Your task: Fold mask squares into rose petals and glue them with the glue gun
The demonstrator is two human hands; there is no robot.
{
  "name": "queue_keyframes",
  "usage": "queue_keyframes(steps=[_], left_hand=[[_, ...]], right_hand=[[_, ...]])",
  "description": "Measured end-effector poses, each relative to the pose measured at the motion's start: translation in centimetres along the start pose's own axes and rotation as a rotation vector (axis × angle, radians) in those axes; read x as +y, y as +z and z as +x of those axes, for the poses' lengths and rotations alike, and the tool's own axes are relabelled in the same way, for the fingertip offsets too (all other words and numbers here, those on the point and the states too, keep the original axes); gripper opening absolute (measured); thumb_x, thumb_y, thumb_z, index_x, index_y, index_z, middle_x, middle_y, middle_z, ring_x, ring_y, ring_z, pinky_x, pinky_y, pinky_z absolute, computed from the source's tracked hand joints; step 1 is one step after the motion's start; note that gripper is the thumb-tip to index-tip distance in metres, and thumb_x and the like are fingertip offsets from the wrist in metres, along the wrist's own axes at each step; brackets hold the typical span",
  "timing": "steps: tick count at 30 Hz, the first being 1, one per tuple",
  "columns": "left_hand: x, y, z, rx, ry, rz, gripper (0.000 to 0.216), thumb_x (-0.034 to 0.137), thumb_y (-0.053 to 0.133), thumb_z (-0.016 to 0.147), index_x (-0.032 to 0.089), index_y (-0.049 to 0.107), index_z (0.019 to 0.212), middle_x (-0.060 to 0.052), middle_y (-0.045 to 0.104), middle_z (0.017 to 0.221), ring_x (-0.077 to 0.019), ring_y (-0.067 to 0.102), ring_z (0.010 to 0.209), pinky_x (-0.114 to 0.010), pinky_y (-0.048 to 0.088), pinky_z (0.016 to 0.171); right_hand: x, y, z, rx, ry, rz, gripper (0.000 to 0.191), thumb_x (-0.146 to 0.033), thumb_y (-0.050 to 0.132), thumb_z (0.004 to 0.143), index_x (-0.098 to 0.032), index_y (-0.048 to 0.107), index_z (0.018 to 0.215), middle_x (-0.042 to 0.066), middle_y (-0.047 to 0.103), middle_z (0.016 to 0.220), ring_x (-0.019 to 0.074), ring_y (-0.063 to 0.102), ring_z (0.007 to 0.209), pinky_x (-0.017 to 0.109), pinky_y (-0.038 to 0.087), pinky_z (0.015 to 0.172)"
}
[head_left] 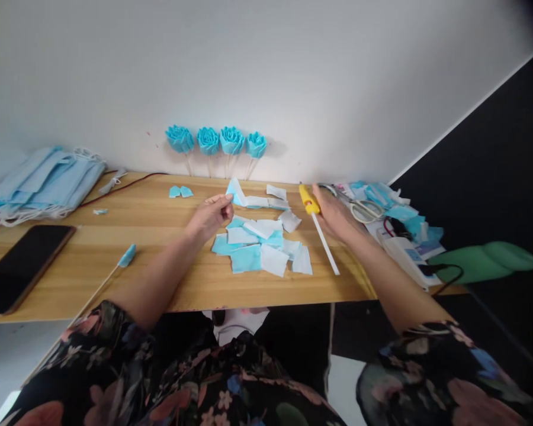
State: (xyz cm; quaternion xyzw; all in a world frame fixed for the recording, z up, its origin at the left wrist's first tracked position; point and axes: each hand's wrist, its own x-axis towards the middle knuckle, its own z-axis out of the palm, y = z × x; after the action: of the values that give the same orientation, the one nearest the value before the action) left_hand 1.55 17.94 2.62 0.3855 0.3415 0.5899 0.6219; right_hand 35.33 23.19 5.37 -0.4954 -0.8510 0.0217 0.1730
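Note:
Near the middle of the table, my left hand pinches a folded blue and white piece of mask fabric between thumb and fingertips. My right hand is closed around a yellow hot glue gun, whose long white glue stick points toward me. Between and below the hands lies a loose pile of cut fabric pieces, some blue side up, some white. At the left, a thin stick tipped with a rolled blue bud reaches over the table's front edge.
Several blue fabric roses on sticks lean against the wall. Face masks are stacked at the left, behind a phone. Scissors, more scraps and a green object are at the right.

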Motion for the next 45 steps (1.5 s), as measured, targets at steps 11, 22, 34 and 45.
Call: queue_keyframes(steps=[11,22,34,45], left_hand=[[0.1,0.5,-0.1,-0.051,-0.011,-0.022,0.04,0.038,0.078,0.078,0.014,0.056,0.055,0.001,0.055,0.05,-0.007,0.048,0.049,-0.02,0.037,0.053],[0.2,1.2,-0.6,-0.084,-0.067,0.015,0.036,0.038,0.082,0.073,0.014,0.058,0.06,0.001,0.056,0.052,-0.0073,0.049,0.05,-0.021,0.036,0.055],[-1.2,1.5,-0.6,-0.003,0.033,0.069,0.042,0.049,0.079,0.073,0.014,0.06,0.061,0.002,0.054,0.056,-0.0079,0.046,0.055,-0.023,0.034,0.058],[-1.3,2.0,-0.9,-0.021,0.011,0.134,0.043,0.052,0.079,0.072,0.015,0.062,0.061,0.002,0.051,0.055,-0.0088,0.043,0.056,-0.025,0.032,0.058]], right_hand=[[3.5,-3.6,-2.5,-0.251,-0.157,-0.201,0.059,-0.024,0.053,0.086,-0.012,0.051,0.144,0.021,0.061,0.136,0.0372,0.056,0.129,0.054,0.044,0.107],[-11.5,4.2,3.9,-0.028,0.138,1.048,0.043,-0.057,0.062,0.085,-0.019,0.075,0.099,0.005,0.074,0.086,0.0169,0.068,0.078,0.032,0.058,0.075],[-13.2,6.8,2.5,-0.127,0.165,1.417,0.046,-0.056,0.08,0.07,-0.023,0.064,0.097,0.001,0.068,0.087,0.0167,0.064,0.084,0.028,0.052,0.074],[-13.5,6.4,2.2,0.066,0.183,1.165,0.02,-0.037,0.068,0.081,-0.02,0.06,0.074,-0.004,0.054,0.066,0.0111,0.048,0.061,0.026,0.039,0.059]])
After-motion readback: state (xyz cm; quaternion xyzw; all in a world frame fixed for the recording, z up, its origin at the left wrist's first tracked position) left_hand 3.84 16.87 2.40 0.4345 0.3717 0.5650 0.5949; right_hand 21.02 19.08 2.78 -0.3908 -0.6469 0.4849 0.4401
